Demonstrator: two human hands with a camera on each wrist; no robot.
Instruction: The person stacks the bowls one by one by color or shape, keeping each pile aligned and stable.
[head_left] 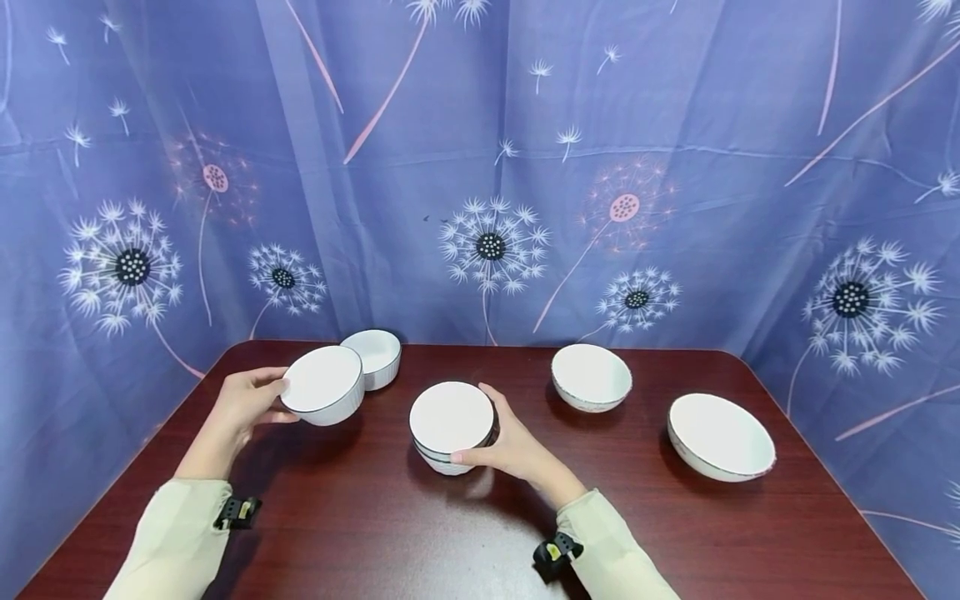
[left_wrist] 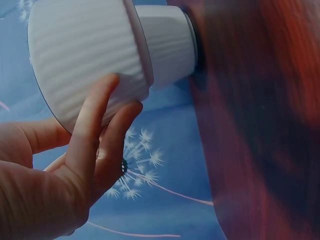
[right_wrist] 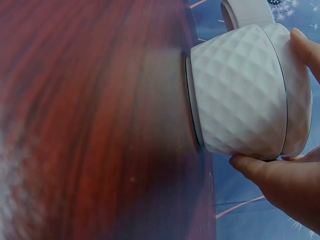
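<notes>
My left hand (head_left: 246, 402) pinches the rim and side of a white ribbed bowl (head_left: 330, 408), thumb above and fingers against the ribs. In the left wrist view that ribbed bowl (left_wrist: 90, 55) is held off the table, overlapping a second ribbed bowl (left_wrist: 167, 45). The second one (head_left: 378, 367) stands at the table's back left. Nearer the middle, my right hand (head_left: 510, 442) grips a stack of white bowls (head_left: 452, 421) round its side. Diamond-patterned relief covers the lower bowl (right_wrist: 240, 95) in the right wrist view; whether its base touches the table is hard to tell.
On the right of the dark red-brown table (head_left: 360, 533) stand a round white bowl (head_left: 592, 379) near the back edge and a wider white bowl (head_left: 722, 437) closer to the right edge. A blue dandelion-print cloth (head_left: 405, 275) hangs behind and along the sides.
</notes>
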